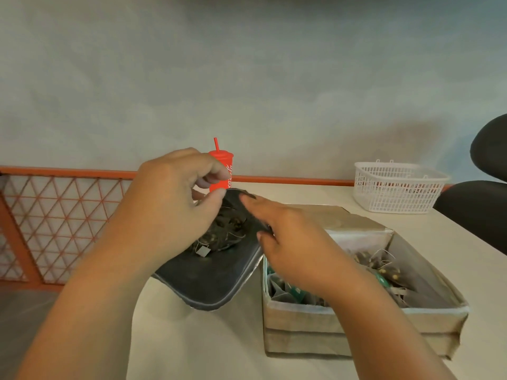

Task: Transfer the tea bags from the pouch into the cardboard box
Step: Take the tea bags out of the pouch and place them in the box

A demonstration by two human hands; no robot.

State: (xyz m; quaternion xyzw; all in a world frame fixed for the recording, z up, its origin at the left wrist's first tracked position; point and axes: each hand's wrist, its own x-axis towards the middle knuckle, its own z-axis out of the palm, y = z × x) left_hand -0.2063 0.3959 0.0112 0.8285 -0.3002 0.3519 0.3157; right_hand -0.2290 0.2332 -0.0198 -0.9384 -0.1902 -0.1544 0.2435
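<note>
The cardboard box (290,319) sits closest, on the right part of the pale table (208,349). It is open on top. Some tea bags (384,267) are already lying inside it, with strings and little tags.

Just left of the box lies the dark gray pouch (208,281). Its corner touches the side of the box. The pouch's mouth is open and faces up and away. Inside it is a heap of more tea bags (222,231). One small gray tag (203,251) hangs out of the heap.

The left hand (175,204) is at the top left of the pouch. Its fingers are curled, and its thumb and fingers pinch the top edge of the pouch and hold it up.

The right hand (288,242) reaches over from the box side. Its fingers are stretched out along the right edge of the pouch's mouth and touch it. This hand is blurry, so I cannot tell if it is pinching that edge or only touching it.

Behind the pouch stands a red cup (223,171) with a red straw. Far to the right on the table sits a white basket (397,187). Beside it is a black chair (477,212). On the left is an orange fence (55,215) with a criss-cross net. Behind it all is a gray wall (247,78).
</note>
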